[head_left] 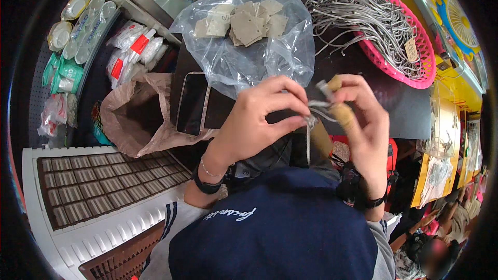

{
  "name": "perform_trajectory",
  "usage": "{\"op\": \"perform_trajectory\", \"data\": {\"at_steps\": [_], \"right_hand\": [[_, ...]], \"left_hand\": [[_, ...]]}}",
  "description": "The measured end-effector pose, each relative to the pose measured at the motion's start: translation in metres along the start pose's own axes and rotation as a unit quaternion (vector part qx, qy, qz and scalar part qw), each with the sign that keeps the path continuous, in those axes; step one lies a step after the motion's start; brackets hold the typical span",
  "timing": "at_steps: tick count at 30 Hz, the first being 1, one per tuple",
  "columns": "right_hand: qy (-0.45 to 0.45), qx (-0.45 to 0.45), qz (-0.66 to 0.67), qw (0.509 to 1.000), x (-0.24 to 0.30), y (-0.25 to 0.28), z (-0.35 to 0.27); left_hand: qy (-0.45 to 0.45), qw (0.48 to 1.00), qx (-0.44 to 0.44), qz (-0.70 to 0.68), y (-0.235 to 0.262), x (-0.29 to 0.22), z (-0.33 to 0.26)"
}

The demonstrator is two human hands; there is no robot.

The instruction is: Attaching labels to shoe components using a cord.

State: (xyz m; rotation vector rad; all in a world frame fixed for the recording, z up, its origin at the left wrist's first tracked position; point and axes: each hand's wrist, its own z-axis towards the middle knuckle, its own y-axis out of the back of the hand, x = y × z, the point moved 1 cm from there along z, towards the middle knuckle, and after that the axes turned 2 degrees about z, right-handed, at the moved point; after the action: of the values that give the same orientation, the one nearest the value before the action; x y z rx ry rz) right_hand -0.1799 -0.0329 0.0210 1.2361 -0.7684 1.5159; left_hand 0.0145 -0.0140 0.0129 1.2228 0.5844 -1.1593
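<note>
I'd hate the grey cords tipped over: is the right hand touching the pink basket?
Apart. The head view shows the dark table between the right hand and the pink basket.

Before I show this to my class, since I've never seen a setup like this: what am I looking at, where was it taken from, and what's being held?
There is no machine here: these are a person's own left hand and right hand, the right with tan coverings on some fingers. The single picture comes from a wide fisheye camera on the person's head, looking down, so straight edges bend.

On the dark table lies a clear plastic bag with beige flat pieces on it. A phone lies to its left, and a pink basket of grey cords to its right.

The left fingers pinch a thin pale cord; the right fingers are at it too, but blur hides their exact grip.
</note>
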Motion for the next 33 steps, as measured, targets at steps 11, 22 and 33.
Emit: {"op": "perform_trajectory", "data": {"at_steps": [11,22,33], "right_hand": [[-0.005,0.074,0.123,0.990,-0.004,0.018,0.002],[0.084,0.109,-0.236,0.962,0.013,-0.007,-0.009],[-0.018,0.063,0.057,0.996,0.010,-0.004,-0.006]], "left_hand": [[-0.187,0.961,0.047,0.196,-0.001,-0.004,0.000],[0.056,0.998,-0.004,-0.019,-0.003,-0.013,-0.001],[0.080,0.949,0.040,-0.304,-0.002,0.012,-0.004]]}}
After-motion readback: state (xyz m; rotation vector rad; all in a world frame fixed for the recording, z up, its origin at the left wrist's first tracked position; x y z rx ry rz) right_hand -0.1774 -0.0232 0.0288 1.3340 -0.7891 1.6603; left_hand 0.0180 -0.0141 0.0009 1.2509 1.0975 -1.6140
